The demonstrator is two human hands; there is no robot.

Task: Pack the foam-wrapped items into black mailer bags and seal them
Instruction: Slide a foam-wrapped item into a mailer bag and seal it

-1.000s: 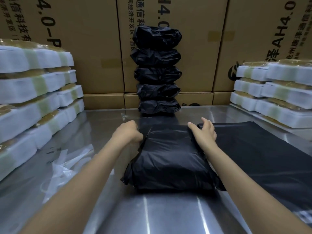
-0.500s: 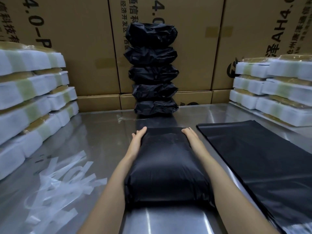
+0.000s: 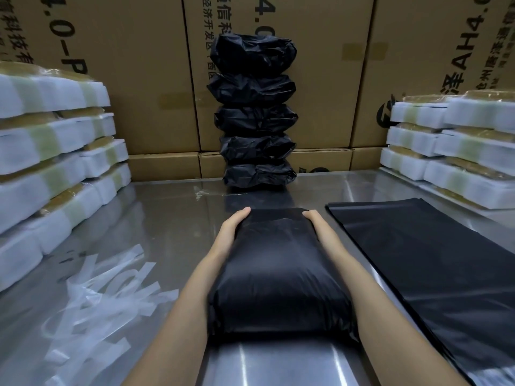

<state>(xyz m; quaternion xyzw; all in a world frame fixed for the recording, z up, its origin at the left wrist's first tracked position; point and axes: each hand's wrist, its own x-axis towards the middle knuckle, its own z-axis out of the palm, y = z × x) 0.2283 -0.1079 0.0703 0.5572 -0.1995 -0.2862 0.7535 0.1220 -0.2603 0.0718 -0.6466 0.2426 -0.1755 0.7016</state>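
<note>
A filled black mailer bag [image 3: 278, 277] lies lengthwise on the steel table [image 3: 167, 218] in front of me. My left hand [image 3: 232, 228] lies along its left side and my right hand [image 3: 317, 227] along its right side, both with fingers laid over the far corners. A stack of several packed black bags [image 3: 255, 115] stands at the back against the cartons. Foam-wrapped items are piled at the left [image 3: 55, 151] and at the right [image 3: 457, 146]. Flat empty black mailer bags [image 3: 434, 268] lie to the right of the filled bag.
Cardboard cartons [image 3: 133, 65] form a wall behind the table. Peeled clear adhesive strips [image 3: 106, 307] lie scattered at the near left. Bare steel shows between the filled bag and the back stack.
Both hands slid from on top of the bag's far end to its two sides. The bag now looks smooth and flat, and the view has shifted slightly.
</note>
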